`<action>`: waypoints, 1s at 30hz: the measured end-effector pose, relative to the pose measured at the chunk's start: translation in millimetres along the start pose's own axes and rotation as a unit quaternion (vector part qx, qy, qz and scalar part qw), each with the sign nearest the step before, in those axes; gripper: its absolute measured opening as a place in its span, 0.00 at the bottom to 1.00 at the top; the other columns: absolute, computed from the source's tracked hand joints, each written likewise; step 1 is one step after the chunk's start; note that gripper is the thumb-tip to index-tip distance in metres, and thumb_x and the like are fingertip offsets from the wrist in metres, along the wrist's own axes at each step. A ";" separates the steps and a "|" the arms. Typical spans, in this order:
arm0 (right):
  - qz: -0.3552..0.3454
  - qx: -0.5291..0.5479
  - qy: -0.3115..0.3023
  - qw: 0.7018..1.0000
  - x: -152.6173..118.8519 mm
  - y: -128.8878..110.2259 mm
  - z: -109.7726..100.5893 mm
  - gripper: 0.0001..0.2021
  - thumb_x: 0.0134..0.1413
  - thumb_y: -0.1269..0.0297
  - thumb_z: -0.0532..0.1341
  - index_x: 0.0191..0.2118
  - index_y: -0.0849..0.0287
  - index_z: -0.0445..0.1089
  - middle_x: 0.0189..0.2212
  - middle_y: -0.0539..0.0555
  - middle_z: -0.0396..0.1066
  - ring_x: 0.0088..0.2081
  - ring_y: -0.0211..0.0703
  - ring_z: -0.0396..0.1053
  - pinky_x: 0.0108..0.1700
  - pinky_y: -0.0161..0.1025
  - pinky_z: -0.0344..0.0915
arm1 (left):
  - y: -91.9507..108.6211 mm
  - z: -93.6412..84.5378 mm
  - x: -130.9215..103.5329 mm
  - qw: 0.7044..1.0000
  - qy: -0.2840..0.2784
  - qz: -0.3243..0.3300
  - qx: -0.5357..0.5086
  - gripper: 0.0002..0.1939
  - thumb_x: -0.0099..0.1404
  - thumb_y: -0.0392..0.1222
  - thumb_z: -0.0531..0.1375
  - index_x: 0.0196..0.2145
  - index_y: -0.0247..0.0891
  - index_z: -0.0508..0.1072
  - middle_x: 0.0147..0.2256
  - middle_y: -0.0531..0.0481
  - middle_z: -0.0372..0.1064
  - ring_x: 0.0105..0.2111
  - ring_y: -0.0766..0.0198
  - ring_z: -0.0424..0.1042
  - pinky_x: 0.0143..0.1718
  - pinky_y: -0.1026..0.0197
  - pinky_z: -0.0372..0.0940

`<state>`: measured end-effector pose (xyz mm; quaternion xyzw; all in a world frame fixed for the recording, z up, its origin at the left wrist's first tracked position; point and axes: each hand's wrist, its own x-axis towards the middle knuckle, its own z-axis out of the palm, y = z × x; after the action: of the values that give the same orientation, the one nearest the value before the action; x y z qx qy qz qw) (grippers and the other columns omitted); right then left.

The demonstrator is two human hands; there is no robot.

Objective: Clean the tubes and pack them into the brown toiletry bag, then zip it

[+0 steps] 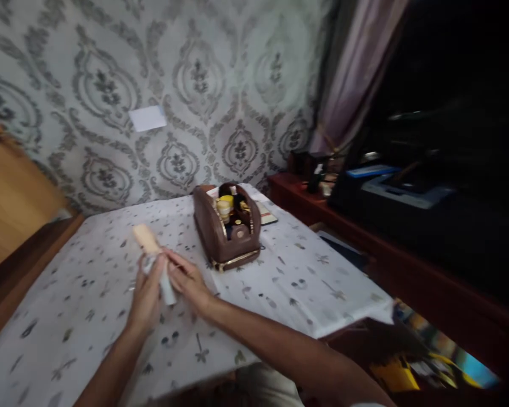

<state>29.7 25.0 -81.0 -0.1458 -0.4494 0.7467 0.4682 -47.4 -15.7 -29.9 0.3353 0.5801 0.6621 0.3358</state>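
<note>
Over the left part of the table, my left hand [147, 288] and my right hand [189, 281] are closed together around a slim tan-and-white object [146, 239]. Its flat tan end points up and away from me, and its pale end comes out below my fingers. The middle is hidden by my hands, and blur keeps me from telling its kind. To the right of my hands, apart from them, stands a brown toiletry bag [212, 226] with its zip undone. Inside show yellow-and-white jars [224, 207] and some dark items.
A white patterned cloth covers the table [288, 305]. Behind the bag lies a flat booklet [267, 213]. At right stand a dark red cabinet [297, 192] and a large black screen [441, 141]. A wooden board [17, 198] borders the left side; yellow items [394, 373] sit low at right.
</note>
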 end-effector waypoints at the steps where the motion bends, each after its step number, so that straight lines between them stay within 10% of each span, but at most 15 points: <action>1: 0.007 0.010 0.001 1.000 0.8 0.4 -0.3 0.37 0.46 0.38 0.69 0.60 0.50 0.71 0.61 0.54 0.69 0.62 0.52 0.65 0.66 0.51 0.57 | -2.5 1.1 0.4 1.000 -0.009 -0.015 -0.019 0.26 0.53 0.59 0.67 0.43 0.42 0.68 0.39 0.47 0.77 0.42 0.51 0.78 0.42 0.52 0.74; 9: -0.032 -0.133 0.003 0.991 6.1 -4.2 -12.6 0.25 0.55 0.46 0.66 0.54 0.53 0.75 0.40 0.52 0.76 0.41 0.43 0.71 0.48 0.42 0.69 | -3.4 -33.3 25.8 0.992 -0.056 -0.097 -0.052 0.16 0.61 0.54 0.62 0.37 0.38 0.71 0.30 0.49 0.71 0.30 0.59 0.72 0.34 0.56 0.69; 15: -0.034 -0.149 0.075 0.985 15.5 -15.0 -19.1 0.24 0.53 0.47 0.66 0.52 0.55 0.74 0.35 0.50 0.72 0.35 0.40 0.67 0.39 0.37 0.66 | -2.1 -50.7 15.8 0.947 -0.223 -0.214 -0.085 0.17 0.58 0.53 0.62 0.36 0.36 0.74 0.27 0.50 0.69 0.23 0.66 0.65 0.27 0.61 0.63; 21: 0.028 -0.069 -0.001 0.997 16.9 -27.4 -16.0 0.26 0.50 0.48 0.69 0.52 0.53 0.73 0.26 0.45 0.63 0.26 0.34 0.59 0.28 0.33 0.59 | -2.0 -65.5 15.6 0.891 -0.365 -0.267 -0.019 0.23 0.58 0.60 0.60 0.29 0.34 0.75 0.22 0.47 0.68 0.20 0.65 0.63 0.24 0.61 0.59; 25: 0.020 -0.091 -0.012 0.996 14.3 -30.6 -11.8 0.20 0.48 0.50 0.70 0.44 0.54 0.74 0.29 0.46 0.66 0.26 0.34 0.61 0.25 0.31 0.59 | 8.3 -73.3 18.2 0.920 -0.322 -0.217 0.059 0.27 0.59 0.61 0.62 0.47 0.36 0.74 0.33 0.42 0.76 0.29 0.57 0.74 0.33 0.56 0.67; 30: 0.004 -0.151 -0.008 0.988 8.2 -30.6 -6.0 0.18 0.48 0.48 0.69 0.39 0.54 0.71 0.29 0.46 0.68 0.24 0.34 0.62 0.25 0.33 0.63 | 23.4 -65.3 9.1 0.896 -0.319 0.043 0.307 0.33 0.60 0.52 0.65 0.62 0.46 0.64 0.51 0.44 0.73 0.47 0.50 0.72 0.47 0.53 0.65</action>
<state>46.7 39.9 -58.0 -0.2104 -0.5602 0.6733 0.4342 -108.1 -45.9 -12.9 0.6393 0.6012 0.3223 0.3549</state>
